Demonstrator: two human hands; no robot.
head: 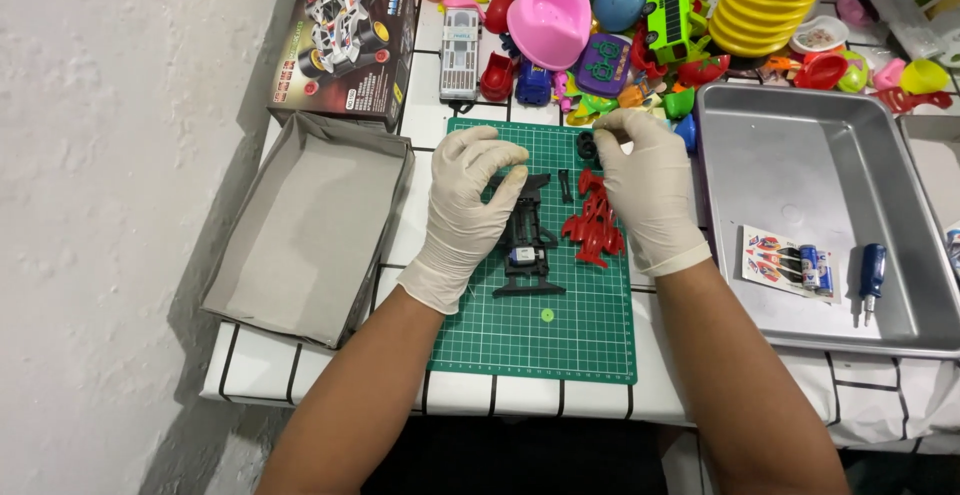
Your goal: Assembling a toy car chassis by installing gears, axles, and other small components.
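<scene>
Working surface: looking down, I see a green cutting mat (560, 335) on a white desk (440, 115) marked with black grid lines.
Left hand: my left hand (468, 210), in a pale glove, rests its curled fingers on the black toy car chassis (527, 245), which lies lengthwise in the middle of the mat.
Left grip: fingers bent down over the chassis's front end; I cannot tell whether they clamp it or only steady it.
Right hand: my right hand (648, 187), also gloved, is raised near the mat's far edge.
Right grip: thumb and forefinger pressed together on a small dark part (604, 139); it is too small to make out.
Red body shell: the red car shell (593, 225) lies on the mat just beside the chassis, touching the right hand's heel.
Small bits: a black wheel (587, 145) sits at the mat's far edge; a tiny green round piece (547, 315) lies near the chassis's rear.
Left side: an open grey box tray (310, 225), with the printed kit box (345, 45) beyond it.
Right side: a metal tray (830, 155) holds a sticker sheet (775, 255), two batteries (817, 268) and a blue screwdriver (872, 275).
Far edge: a heap of bright plastic toys (650, 35).
</scene>
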